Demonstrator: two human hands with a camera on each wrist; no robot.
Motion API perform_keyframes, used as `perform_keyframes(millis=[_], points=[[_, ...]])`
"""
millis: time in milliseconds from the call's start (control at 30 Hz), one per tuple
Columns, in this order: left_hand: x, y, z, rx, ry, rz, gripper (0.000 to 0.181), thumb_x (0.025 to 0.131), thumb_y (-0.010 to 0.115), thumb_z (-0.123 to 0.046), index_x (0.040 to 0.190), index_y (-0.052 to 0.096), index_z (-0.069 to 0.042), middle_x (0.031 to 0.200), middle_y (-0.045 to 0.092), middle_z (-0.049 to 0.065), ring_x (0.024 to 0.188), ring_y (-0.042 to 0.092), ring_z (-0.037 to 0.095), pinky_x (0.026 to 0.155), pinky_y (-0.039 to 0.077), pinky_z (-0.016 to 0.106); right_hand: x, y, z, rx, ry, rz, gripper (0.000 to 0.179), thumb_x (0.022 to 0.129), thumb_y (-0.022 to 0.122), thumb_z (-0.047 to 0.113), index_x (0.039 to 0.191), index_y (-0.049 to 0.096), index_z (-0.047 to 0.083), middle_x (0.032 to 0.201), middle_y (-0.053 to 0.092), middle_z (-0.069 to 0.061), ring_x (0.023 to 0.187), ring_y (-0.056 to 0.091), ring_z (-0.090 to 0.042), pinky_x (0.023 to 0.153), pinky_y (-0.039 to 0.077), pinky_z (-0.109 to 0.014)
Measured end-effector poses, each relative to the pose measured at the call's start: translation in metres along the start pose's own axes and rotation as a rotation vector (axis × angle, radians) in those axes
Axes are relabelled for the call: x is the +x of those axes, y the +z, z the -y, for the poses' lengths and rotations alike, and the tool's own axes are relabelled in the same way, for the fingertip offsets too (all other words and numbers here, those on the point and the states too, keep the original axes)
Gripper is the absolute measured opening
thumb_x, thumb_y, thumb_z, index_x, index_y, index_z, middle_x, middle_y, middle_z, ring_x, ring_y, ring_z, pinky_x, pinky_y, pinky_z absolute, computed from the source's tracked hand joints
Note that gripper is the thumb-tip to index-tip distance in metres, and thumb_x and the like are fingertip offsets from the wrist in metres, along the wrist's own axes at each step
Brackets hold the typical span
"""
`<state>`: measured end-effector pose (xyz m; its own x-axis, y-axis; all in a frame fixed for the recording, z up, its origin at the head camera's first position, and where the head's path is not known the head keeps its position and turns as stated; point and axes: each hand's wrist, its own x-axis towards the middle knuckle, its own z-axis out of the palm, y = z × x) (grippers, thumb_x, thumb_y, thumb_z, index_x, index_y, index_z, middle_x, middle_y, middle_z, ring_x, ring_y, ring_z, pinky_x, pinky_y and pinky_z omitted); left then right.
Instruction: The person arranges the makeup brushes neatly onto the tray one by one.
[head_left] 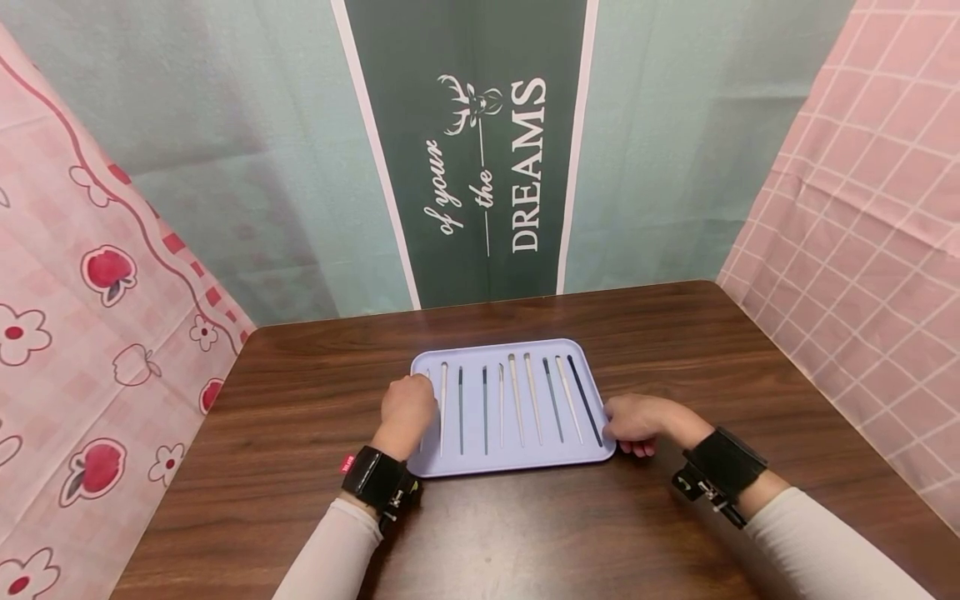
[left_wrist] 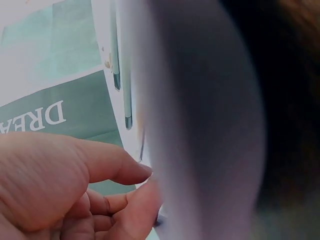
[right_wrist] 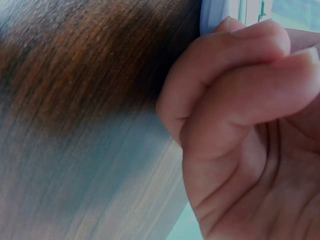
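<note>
A lilac tray (head_left: pixel 525 467) lies on the wooden table with several slim makeup brushes in a spaced row, their handles pointing toward me. Over the tray's left end, my left hand (head_left: pixel 409 408) covers the middle of the leftmost brush (head_left: pixel 428 372). The left wrist view has that hand's thumb (left_wrist: pixel 122 165) and forefinger meeting in a pinch, low at the tray's surface. At the right rim my right hand (head_left: pixel 633 419) grips the tray's edge, its other fingers curled beneath. Nearest to it is a dark brush (head_left: pixel 585 400).
The wooden table (head_left: pixel 315 375) reaches back to a green curtain (head_left: pixel 480 275) with white lettering. A pink checked cloth (head_left: pixel 847 167) hangs at the right, and an apple-patterned cloth (head_left: pixel 90 350) at the left. Both wrists carry black straps (head_left: pixel 726 467).
</note>
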<state>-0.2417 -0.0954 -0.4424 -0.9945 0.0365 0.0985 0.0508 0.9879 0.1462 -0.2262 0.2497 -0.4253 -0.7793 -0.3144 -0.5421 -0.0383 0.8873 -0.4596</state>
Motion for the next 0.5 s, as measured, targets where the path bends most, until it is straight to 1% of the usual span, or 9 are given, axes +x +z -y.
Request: perform_keyframes(millis=[233,367,500], points=[[-0.001,-0.0025,-0.0009,0.013,0.012,0.01,0.017,0.089,0.066,-0.01,0.089,0.07,0.006,0.083,0.071,0.019,0.076,0.071,0.038,0.064,0.058,0.046,0.0005,-0.0011,-0.0007,0.011,0.006,0.009,0.006,0.084,0.055,0.006,0.078,0.053,0.005,0.058,0.058,-0.003,0.041,0.049,-0.008,0.04,0.042,-0.021],[-0.0008,-0.0022,-0.0019,0.002,0.006,0.013,0.017,0.089,0.065,-0.01,0.09,0.07,0.007,0.083,0.071,0.02,0.077,0.071,0.039,0.065,0.058,0.047,0.002,-0.002,-0.0027,0.021,0.011,0.02,0.005,0.084,0.054,0.007,0.079,0.053,0.005,0.058,0.058,-0.003,0.041,0.049,-0.008,0.04,0.042,-0.02],[-0.0023,-0.0031,-0.0014,-0.019,0.009,0.004,0.016,0.089,0.063,-0.008,0.087,0.07,0.006,0.082,0.071,0.02,0.077,0.071,0.039,0.065,0.058,0.047,0.0021,0.0009,-0.0029,0.031,0.009,0.021,0.005,0.083,0.053,0.007,0.078,0.053,0.005,0.058,0.057,-0.003,0.041,0.049,-0.007,0.04,0.041,-0.02]])
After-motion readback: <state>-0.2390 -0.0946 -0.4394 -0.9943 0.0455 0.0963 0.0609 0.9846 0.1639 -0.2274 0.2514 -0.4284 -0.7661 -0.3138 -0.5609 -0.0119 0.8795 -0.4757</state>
